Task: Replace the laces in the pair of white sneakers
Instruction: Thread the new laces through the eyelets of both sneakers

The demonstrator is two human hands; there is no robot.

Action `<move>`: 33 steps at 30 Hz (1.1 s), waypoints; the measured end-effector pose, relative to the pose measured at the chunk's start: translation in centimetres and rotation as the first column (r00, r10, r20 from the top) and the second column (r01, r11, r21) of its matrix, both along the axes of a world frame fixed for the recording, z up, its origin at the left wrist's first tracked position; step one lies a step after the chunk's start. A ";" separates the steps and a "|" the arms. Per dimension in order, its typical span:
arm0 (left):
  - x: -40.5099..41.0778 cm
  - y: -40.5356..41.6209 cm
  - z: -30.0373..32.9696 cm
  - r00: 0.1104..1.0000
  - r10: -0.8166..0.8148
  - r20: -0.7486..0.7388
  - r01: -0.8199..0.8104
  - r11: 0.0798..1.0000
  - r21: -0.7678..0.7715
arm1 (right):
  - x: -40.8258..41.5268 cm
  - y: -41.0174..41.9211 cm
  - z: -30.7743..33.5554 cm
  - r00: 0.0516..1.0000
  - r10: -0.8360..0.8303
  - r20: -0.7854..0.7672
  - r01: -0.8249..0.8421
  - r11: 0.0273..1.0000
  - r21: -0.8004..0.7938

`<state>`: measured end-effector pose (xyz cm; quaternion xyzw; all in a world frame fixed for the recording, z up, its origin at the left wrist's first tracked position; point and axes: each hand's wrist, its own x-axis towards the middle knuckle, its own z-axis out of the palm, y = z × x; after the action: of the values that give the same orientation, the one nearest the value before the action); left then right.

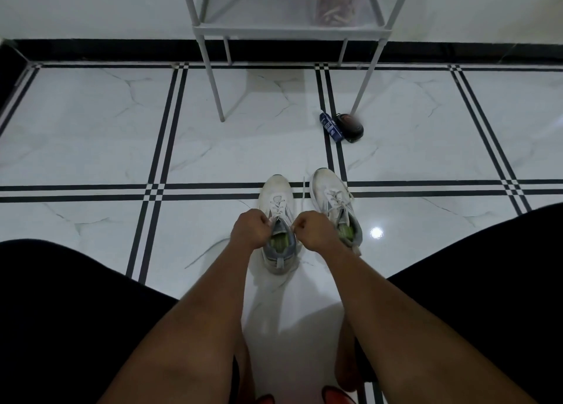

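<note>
Both hands down at the near sneaker (277,220) on the tiled floor — left hand (248,228) and right hand (310,230) each curled with a tight grip on a lace end (304,187) at the top eyelets. The second sneaker (333,202) sits just beside, laced. Best now, I'd say: pull both ends evenly, outward, keeping the tongue (279,227) flat.
</note>
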<state>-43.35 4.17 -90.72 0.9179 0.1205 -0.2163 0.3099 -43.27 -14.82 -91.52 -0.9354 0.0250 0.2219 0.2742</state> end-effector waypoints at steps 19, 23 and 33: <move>2.6 0.5 5.8 0.906 0.176 -0.384 -0.368 0.776 -0.513 | 4.1 -1.1 7.3 0.667 -0.075 -0.741 0.521 0.757 0.393; 2.5 0.3 5.4 0.932 0.251 -0.262 -0.356 0.772 -0.527 | 4.1 -0.1 6.6 0.819 -0.191 -0.541 0.476 0.752 0.455; 1.7 -0.7 1.5 0.912 0.395 -0.110 -0.388 0.743 -0.545 | 3.2 2.2 3.3 0.854 -0.390 -0.344 0.520 0.662 0.539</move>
<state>-41.62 3.42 -89.22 0.7430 0.2404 -0.1662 0.6021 -40.12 -12.67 -88.22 -0.7301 0.2126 0.2338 0.6059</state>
